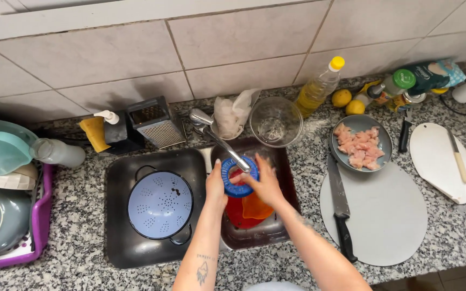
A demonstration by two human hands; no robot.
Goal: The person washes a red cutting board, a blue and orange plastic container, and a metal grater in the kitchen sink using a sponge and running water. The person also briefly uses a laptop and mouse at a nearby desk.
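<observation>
- The left hand (216, 186) and the right hand (265, 183) meet over the right sink (284, 156), each closed on a round blue disc (233, 175).
- The disc is slotted like a strainer lid and sits directly under the spout of the tap (227, 145).
- The left hand grips the disc's left edge, thumb on top; the right hand covers its right side, fingers curled over the rim.
- The disc lies between the two palms, held level above the basin, not resting on the bottom.
- Whether water is running onto it cannot be told.
- Under the hands, inside the same basin, lie a red bowl (238, 215) and an orange piece (255, 207), partly hidden by the right wrist.
- In the left sink (120, 237) stands a pale blue colander (160, 205), well apart from the hands.
- Behind the tap stand a glass bowl (276, 121), a crumpled bag (233, 113) and a grater (155, 125).
- To the right, on the granite counter (449, 237), a plate of raw chicken (360, 146) sits at the top of a grey board (389, 215), with a black-handled knife (341, 207) along the board's left edge.
</observation>
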